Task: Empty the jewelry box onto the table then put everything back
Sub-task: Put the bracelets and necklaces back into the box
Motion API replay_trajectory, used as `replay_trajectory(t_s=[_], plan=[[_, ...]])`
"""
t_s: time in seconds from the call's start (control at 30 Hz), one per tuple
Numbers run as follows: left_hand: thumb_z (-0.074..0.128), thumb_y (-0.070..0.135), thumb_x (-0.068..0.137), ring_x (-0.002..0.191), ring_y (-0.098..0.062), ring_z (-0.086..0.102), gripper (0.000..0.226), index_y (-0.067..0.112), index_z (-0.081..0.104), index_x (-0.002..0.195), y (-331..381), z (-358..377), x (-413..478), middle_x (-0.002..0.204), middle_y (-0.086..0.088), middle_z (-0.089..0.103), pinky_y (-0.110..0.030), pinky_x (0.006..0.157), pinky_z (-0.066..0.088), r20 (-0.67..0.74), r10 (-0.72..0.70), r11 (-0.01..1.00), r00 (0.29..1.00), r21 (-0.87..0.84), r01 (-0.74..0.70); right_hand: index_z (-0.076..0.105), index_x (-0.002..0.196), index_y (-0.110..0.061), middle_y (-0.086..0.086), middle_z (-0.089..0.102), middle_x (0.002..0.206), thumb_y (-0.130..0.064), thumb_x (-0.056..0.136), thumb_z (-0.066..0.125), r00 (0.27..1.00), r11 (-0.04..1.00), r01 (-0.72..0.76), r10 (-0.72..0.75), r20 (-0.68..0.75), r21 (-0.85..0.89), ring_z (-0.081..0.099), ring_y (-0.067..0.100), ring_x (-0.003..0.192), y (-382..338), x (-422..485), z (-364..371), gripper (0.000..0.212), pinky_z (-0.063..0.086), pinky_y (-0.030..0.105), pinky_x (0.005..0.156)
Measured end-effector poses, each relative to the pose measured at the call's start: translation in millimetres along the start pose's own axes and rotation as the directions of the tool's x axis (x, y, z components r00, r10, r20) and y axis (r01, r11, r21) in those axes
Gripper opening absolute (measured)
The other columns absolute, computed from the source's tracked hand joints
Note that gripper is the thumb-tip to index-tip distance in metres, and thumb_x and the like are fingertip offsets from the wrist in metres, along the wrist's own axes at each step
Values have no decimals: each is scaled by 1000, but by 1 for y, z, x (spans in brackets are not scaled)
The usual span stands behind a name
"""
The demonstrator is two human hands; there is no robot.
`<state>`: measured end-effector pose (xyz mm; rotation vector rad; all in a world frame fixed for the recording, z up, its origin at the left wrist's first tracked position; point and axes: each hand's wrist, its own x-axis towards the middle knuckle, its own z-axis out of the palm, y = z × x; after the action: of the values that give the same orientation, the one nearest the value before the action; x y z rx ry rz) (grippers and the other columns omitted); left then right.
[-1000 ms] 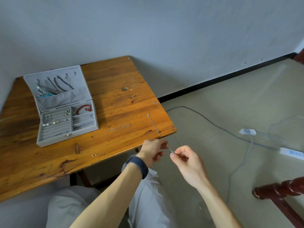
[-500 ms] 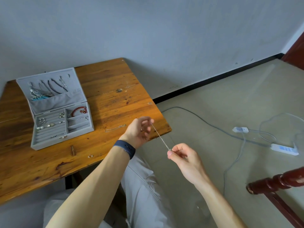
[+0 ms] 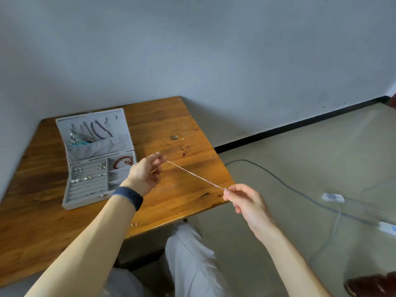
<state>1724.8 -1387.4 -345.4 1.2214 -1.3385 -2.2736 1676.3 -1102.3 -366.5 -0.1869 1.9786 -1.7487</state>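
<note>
A thin silver chain (image 3: 196,175) is stretched taut above the wooden table (image 3: 182,133). My left hand (image 3: 145,173) pinches its far end and my right hand (image 3: 246,200) pinches its near end past the table's right edge. The grey jewelry box (image 3: 85,198) stands open at the left, with necklaces hung in its lid, a red bead bracelet (image 3: 123,162) in a compartment, and earrings in the ring rows. Another fine chain (image 3: 164,188) lies on the table just below my left hand. A small earring (image 3: 134,224) lies near the front edge.
A grey wall backs the table. On the floor to the right run a grey cable (image 3: 278,181), a white adapter (image 3: 333,197) and a white power strip (image 3: 387,228). A dark red wooden chair part (image 3: 372,285) shows at the lower right. My grey-trousered legs are below the table's edge.
My left hand slid along the chain from beside my right hand up over the table, and the chain came off the table, pulled straight between both hands. The view tilted up.
</note>
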Motion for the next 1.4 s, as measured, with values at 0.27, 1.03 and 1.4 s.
replay_trajectory(t_s=[0.27,1.03,1.4], plan=[[69,27,89,56,-15,51,19,12,75,79,28,-21,29,64,-1,63,-26,53,40,-166,258,940,952,272,-207,73,92,-25,-10,75,87,-25,87,73,999,994,15,-18,-27,-107,59,6,79,-26,89,15,5,43,23,67],[49,24,95,86,-30,61,19,10,55,107,51,18,184,104,-10,62,-35,63,47,-65,530,66,845,997,36,74,94,-31,-14,70,97,-26,91,71,975,872,118,-194,-113,-475,62,9,97,-31,348,87,7,46,23,85],[46,21,99,95,-31,64,26,10,52,122,53,16,178,112,-11,58,-34,63,47,14,520,-33,854,999,4,69,124,-19,-2,69,123,-26,96,65,969,833,138,-226,-102,-536,60,14,114,-27,329,83,29,41,21,92]])
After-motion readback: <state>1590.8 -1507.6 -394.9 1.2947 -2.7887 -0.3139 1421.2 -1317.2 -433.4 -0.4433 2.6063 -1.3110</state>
